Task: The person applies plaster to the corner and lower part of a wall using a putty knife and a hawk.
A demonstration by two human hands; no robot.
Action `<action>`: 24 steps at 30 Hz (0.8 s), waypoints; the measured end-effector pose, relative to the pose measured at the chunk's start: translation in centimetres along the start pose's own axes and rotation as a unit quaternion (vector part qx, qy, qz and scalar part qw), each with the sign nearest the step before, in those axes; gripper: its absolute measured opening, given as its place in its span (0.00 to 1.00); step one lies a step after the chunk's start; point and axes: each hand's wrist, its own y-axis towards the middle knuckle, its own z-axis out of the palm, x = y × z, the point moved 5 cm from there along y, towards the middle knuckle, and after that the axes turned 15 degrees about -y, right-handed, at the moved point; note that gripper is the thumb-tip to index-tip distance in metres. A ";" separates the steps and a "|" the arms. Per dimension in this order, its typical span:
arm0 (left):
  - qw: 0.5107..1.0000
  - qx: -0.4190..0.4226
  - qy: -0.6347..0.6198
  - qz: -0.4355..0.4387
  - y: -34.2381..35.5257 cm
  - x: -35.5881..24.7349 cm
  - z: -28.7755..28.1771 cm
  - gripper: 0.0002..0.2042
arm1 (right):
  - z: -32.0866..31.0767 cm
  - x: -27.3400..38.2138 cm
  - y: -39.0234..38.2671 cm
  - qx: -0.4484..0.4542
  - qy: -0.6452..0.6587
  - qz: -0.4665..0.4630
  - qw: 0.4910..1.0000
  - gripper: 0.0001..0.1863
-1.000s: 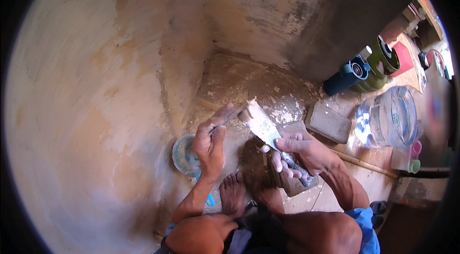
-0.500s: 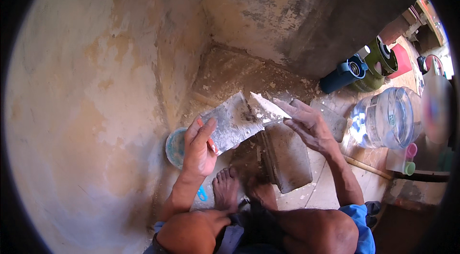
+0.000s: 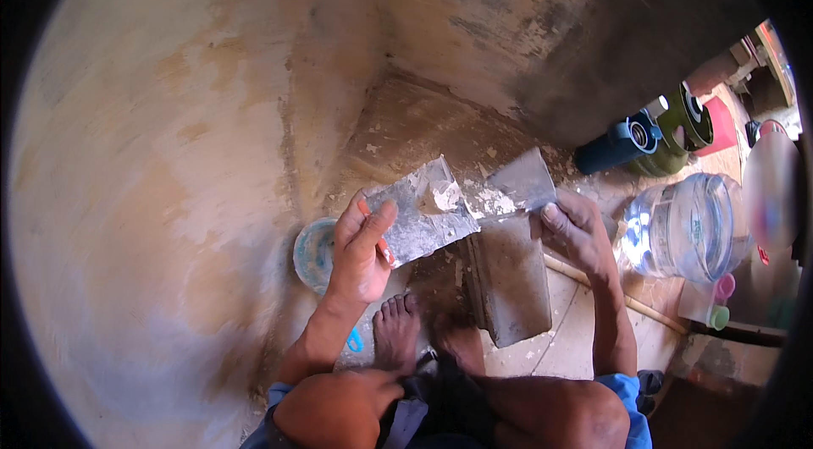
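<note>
My left hand (image 3: 360,247) is closed around the orange-edged grip of a wide putty knife (image 3: 415,225). Its flat metal blade faces up, smeared grey, with a patch of pale putty (image 3: 445,195) near the far end. In my right hand (image 3: 583,233) is a second flat metal putty blade (image 3: 525,182), pinched at its right corner between thumb and fingers. White putty lies along this blade's left edge, which sits beside the end of the left blade; whether they touch I cannot tell.
A round tub (image 3: 312,256) with bluish-white residue stands by the left wall (image 3: 169,195). Below my hands is a dusty block (image 3: 515,292). To the right are a blue flask (image 3: 605,151), a green gas cylinder (image 3: 669,144), a large clear water bottle (image 3: 682,225) and a stick (image 3: 652,314).
My right hand has turned its blade from nearly edge-on to face up, and its fingers have curled in. The left blade has tilted, and a putty patch now shows on it.
</note>
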 end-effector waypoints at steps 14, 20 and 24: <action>1.000 0.028 -0.002 0.011 1.0 0.3 0.3 0.09 | -0.5 -1.0 1.4 0.046 -0.027 0.069 0.996 0.19; 0.996 -0.010 -0.074 -0.047 1.2 2.0 0.3 0.06 | 3.6 2.6 0.9 -0.082 -0.228 -0.161 0.957 0.32; 0.998 -0.006 -0.065 0.015 1.9 0.0 0.3 0.07 | 2.8 -2.7 -0.5 -0.067 -0.360 -0.142 0.920 0.31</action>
